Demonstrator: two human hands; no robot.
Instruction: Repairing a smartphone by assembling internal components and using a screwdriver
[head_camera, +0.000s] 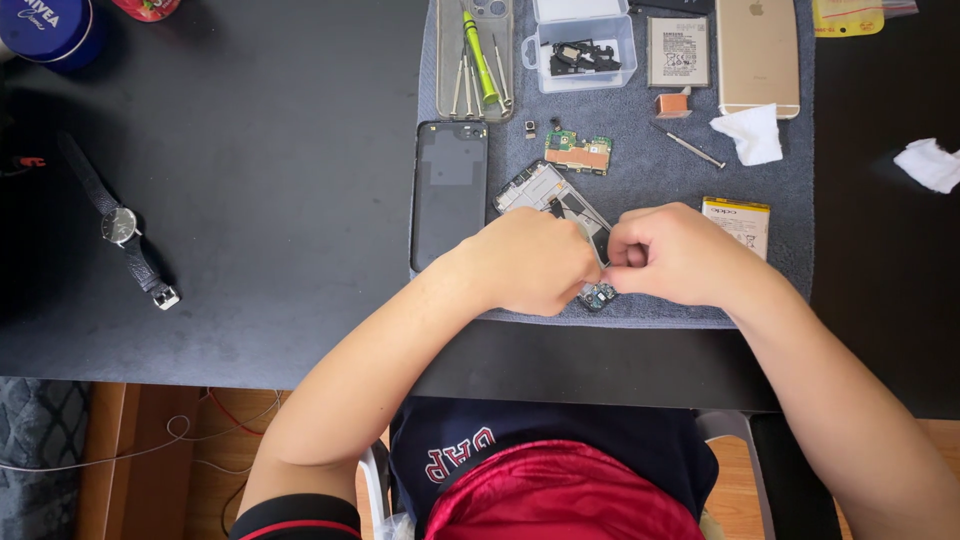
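Your two hands meet over the opened phone frame (548, 193), which lies slanted on the grey mat (640, 170) near its front edge. Your left hand (530, 262) is curled into a loose fist on the frame's lower end; what its fingers pinch is hidden, so you cannot tell whether they hold anything. Your right hand (675, 255) is curled the same way, knuckles up, touching the left, and its grip is hidden too. A small circuit part (598, 296) peeks out just below both fists.

Just beside the frame sits a green and orange circuit board (578, 152), and to the left a dark back cover (451, 192) lies flat. A battery (741, 220) rests near your right hand.

Farther back, a clear phone case (475, 45) serves as a tray, holding a green-handled screwdriver (480, 58) and thin metal tools. Next to it a clear plastic box (585, 50) holds small black parts. A gold phone (757, 55) lies face down at the mat's far corner, a crumpled tissue (750, 133) touching it.

Well apart on the black table (250, 200), a wristwatch (125, 228) lies.
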